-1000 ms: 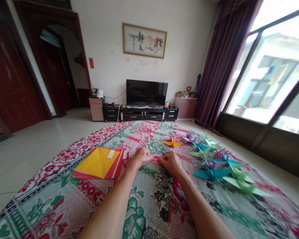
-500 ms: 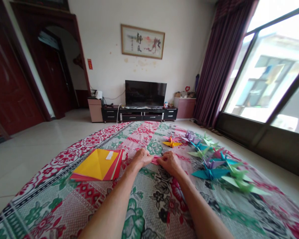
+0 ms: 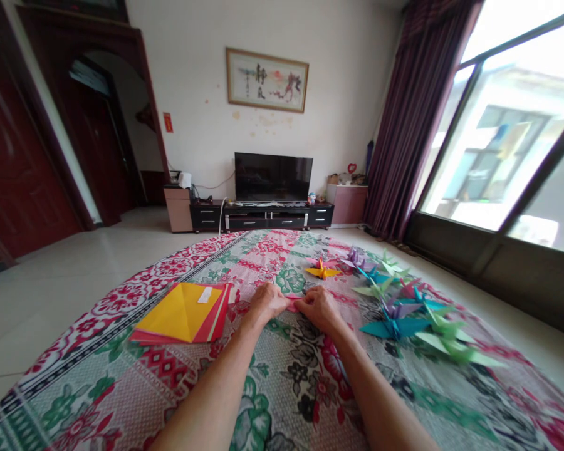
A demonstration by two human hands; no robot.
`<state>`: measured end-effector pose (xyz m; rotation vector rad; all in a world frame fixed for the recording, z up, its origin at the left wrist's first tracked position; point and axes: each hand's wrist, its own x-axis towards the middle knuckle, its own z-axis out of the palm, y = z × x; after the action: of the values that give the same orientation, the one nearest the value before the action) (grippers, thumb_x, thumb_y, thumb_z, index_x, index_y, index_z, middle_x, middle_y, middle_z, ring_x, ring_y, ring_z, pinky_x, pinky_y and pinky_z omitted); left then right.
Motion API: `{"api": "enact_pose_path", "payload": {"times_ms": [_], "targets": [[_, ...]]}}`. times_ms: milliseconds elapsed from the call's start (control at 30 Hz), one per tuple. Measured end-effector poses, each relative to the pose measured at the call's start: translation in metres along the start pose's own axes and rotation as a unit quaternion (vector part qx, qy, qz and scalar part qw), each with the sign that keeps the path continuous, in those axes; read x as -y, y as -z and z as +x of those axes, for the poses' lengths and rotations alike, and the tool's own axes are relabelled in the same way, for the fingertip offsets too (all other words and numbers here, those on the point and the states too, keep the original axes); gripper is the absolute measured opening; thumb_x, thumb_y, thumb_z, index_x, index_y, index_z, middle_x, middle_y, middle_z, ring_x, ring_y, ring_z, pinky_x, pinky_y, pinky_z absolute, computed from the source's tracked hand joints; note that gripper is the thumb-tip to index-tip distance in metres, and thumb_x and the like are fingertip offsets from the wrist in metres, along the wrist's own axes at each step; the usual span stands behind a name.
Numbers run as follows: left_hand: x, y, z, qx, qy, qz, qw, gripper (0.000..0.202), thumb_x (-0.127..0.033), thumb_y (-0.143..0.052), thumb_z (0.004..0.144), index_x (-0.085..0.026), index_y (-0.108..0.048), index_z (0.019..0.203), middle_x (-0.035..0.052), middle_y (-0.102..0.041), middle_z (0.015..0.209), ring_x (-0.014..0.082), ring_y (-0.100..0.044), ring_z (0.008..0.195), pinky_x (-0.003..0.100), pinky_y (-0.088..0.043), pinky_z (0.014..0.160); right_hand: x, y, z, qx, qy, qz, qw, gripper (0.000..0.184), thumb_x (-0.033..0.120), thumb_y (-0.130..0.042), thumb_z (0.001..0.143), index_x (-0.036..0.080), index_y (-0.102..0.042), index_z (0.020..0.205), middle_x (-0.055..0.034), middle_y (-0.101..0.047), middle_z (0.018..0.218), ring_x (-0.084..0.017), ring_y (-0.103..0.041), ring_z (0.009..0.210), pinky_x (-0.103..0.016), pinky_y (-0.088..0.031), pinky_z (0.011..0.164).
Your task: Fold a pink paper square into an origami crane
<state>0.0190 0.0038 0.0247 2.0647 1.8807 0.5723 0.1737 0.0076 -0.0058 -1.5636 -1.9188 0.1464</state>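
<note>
Between my fingertips is a small piece of folded pink paper (image 3: pixel 292 304), mostly hidden by both hands. My left hand (image 3: pixel 269 303) pinches its left side, and my right hand (image 3: pixel 317 307) pinches its right side. Just beyond my right hand stands an orange paper crane (image 3: pixel 323 270). Off to the left lies a stack of square paper sheets (image 3: pixel 181 313), yellow on top with red and pink below, and a small white slip (image 3: pixel 205 294) rests on it.
Several folded cranes crowd the right of the table, among them a blue crane (image 3: pixel 395 327), a green crane (image 3: pixel 455 344) and a purple crane (image 3: pixel 356 259). A patterned cloth (image 3: pixel 207 401) covers the round table. Farther back stands a television (image 3: pixel 272 178) on a low cabinet.
Both hands stay pinched on the pink paper and have drawn slightly closer together, so less of it shows. The whole view has shifted a little.
</note>
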Motion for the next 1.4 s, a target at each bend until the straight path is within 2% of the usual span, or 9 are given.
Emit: {"api": "enact_pose_path", "payload": {"times_ms": [233,433,633,867,967,1067,1167,1300,1400], "targets": [[0.005,-0.009,0.0,-0.025,-0.004,0.004,1.0,0.023,-0.027,-0.055,0.066,-0.014,-0.071,0.078,0.0085,-0.066,0.078,0.0174,-0.059,0.077,0.022,-0.042,0.066,0.002,0.001,-0.001,-0.001,0.0,-0.013,1.0,0.021,0.029,-0.058,0.066,0.017,-0.061,0.05,-0.0027,-0.061,0.07,-0.012,-0.053,0.067,-0.019,-0.033,0.057],[0.008,-0.014,0.002,-0.05,-0.019,0.004,0.999,0.017,-0.029,-0.057,0.068,-0.017,-0.068,0.075,0.0073,-0.064,0.086,0.0178,-0.057,0.085,0.024,-0.042,0.077,0.003,0.004,0.0,0.015,-0.01,-0.005,1.0,0.018,0.031,-0.059,0.065,0.018,-0.062,0.053,-0.0035,-0.061,0.073,-0.013,-0.054,0.072,-0.02,-0.036,0.062],[0.011,-0.012,0.005,-0.03,-0.029,-0.022,0.999,0.015,-0.02,-0.057,0.069,-0.019,-0.068,0.078,0.0056,-0.064,0.087,0.0159,-0.056,0.086,0.024,-0.042,0.08,0.0,0.003,0.002,0.026,-0.016,0.013,0.999,0.017,0.033,-0.06,0.064,0.019,-0.064,0.055,-0.0023,-0.061,0.073,-0.014,-0.054,0.075,-0.021,-0.038,0.066],[0.011,-0.011,0.004,-0.027,-0.042,-0.029,0.998,0.019,-0.016,-0.052,0.071,-0.018,-0.069,0.078,0.0061,-0.065,0.087,0.0152,-0.057,0.083,0.023,-0.042,0.077,0.0,0.005,0.002,0.027,-0.003,0.005,1.0,0.016,0.028,-0.058,0.065,0.018,-0.06,0.053,-0.0013,-0.058,0.065,-0.014,-0.053,0.072,-0.02,-0.036,0.064],[0.008,-0.01,0.001,-0.032,-0.028,-0.024,0.999,0.015,-0.025,-0.056,0.072,-0.018,-0.068,0.078,0.0057,-0.064,0.083,0.0154,-0.057,0.08,0.023,-0.042,0.076,0.0,0.005,0.002,0.023,0.003,-0.002,1.0,0.017,0.03,-0.058,0.065,0.018,-0.06,0.053,-0.0014,-0.057,0.064,-0.014,-0.052,0.072,-0.021,-0.035,0.063],[0.005,-0.011,-0.001,-0.051,-0.019,-0.023,0.998,0.025,-0.041,-0.064,0.066,-0.018,-0.068,0.076,0.0068,-0.063,0.086,0.0171,-0.056,0.084,0.025,-0.042,0.078,0.0,0.004,0.002,0.022,0.012,-0.007,1.0,0.018,0.03,-0.058,0.065,0.017,-0.06,0.052,-0.0016,-0.058,0.063,-0.014,-0.051,0.07,-0.021,-0.035,0.061],[0.005,-0.014,-0.002,-0.062,-0.022,-0.028,0.997,0.032,-0.047,-0.068,0.061,-0.018,-0.067,0.076,0.0071,-0.062,0.088,0.0181,-0.055,0.087,0.026,-0.041,0.079,0.0,0.004,0.002,0.026,0.011,-0.009,1.0,0.018,0.029,-0.057,0.065,0.017,-0.061,0.053,-0.0017,-0.057,0.064,-0.014,-0.051,0.069,-0.021,-0.035,0.06],[0.006,-0.018,0.002,-0.066,-0.016,-0.024,0.997,0.028,-0.042,-0.067,0.061,-0.018,-0.067,0.075,0.0075,-0.062,0.086,0.0196,-0.055,0.089,0.028,-0.041,0.081,-0.001,0.004,0.002,0.022,0.0,-0.001,1.0,0.017,0.03,-0.058,0.065,0.017,-0.061,0.054,-0.0022,-0.058,0.066,-0.014,-0.051,0.07,-0.021,-0.035,0.062],[0.009,-0.018,0.006,-0.052,-0.014,-0.034,0.998,0.017,-0.031,-0.064,0.064,-0.018,-0.067,0.075,0.0065,-0.064,0.086,0.0189,-0.057,0.087,0.027,-0.042,0.08,-0.001,0.003,0.002,0.022,0.003,0.003,1.0,0.016,0.029,-0.057,0.065,0.018,-0.061,0.054,-0.0022,-0.058,0.066,-0.014,-0.052,0.071,-0.021,-0.036,0.062]]}}
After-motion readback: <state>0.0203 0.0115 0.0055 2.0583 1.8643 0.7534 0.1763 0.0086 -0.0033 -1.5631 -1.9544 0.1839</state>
